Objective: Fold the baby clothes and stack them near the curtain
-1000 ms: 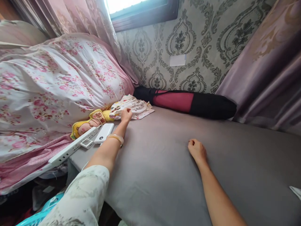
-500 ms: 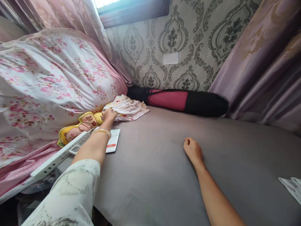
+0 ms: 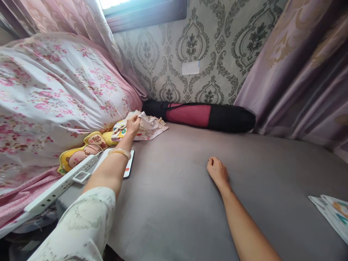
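1. At the far left, the pillow lies at eight o'clock from the left hand, its yellow end right up by the cloth. The strip slants just beside the pillow, running from seven toward one o'clock, with the charger close against its right side.
2. The phone lies flat on the grey sheet, at six o'clock from the left hand and partly hidden by that forearm.
3. The cloth is a crumpled heap whose long axis runs roughly nine to three o'clock. The left hand is the nearer one by far: it is over the heap's left part, with most of the fabric toward three o'clock from it.
4. The left hand is nearly closed, pinching a raised white fold of the cloth between thumb and fingers at its two o'clock side.
5. Beyond the cloth, the bag lies lengthwise along the wall; its middle is at eleven o'clock from the right hand.
6. The right hand rests on the sheet, fingers loosely curled in, with nothing visible in it. From here the cloth is at ten o'clock, well apart.
7. At four o'clock from the right hand is a folded piece, cut off by the edge of view.
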Motion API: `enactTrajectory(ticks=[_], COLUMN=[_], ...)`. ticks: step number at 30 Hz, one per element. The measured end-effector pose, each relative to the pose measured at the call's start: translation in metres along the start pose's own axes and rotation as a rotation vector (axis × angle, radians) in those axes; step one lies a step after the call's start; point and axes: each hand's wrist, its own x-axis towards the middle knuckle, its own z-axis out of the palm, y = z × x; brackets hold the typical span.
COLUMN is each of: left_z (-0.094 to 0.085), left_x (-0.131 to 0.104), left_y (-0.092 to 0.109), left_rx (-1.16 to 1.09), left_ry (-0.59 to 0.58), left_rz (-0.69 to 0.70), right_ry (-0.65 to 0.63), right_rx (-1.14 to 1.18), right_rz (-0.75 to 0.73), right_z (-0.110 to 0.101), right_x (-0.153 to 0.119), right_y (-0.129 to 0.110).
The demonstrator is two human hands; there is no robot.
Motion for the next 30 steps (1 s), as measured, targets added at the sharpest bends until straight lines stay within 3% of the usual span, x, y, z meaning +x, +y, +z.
enactTrajectory(ticks=[3,9,14,18,24,28,30], left_z=[0.016,0.036,0.059,0.079,0.098,0.108,0.114], left_x=[-0.004,-0.022,-0.048,-0.077,-0.117,-0.138,-0.146], left_y=[0.02,0.06,0.091,0.116,0.148,0.168,0.176], left_rx=[-0.211,-0.461,-0.642,-0.796,-0.903,-0.844,-0.822], left_ry=[-0.017,-0.219,-0.395,-0.537,-0.758,-0.832,-0.835], left_rz=[0.053,0.042,-0.016,-0.1,-0.099,-0.024,0.025], right_ry=[-0.005,0.012,0.029,0.034,0.217,0.047,0.03], right_rx=[-0.004,0.001,0.055,0.26,0.787,0.865,0.838], right_rz=[-0.003,-0.017,-0.055,-0.122,-0.289,-0.439,-0.463], right_z=[0.0,0.001,0.004,0.0,-0.039,-0.073,-0.082], right_x=[0.0,0.0,0.005,0.013,0.005,-0.018,-0.028], right_y=[0.0,0.002,0.009,0.012,-0.013,-0.036,-0.044])
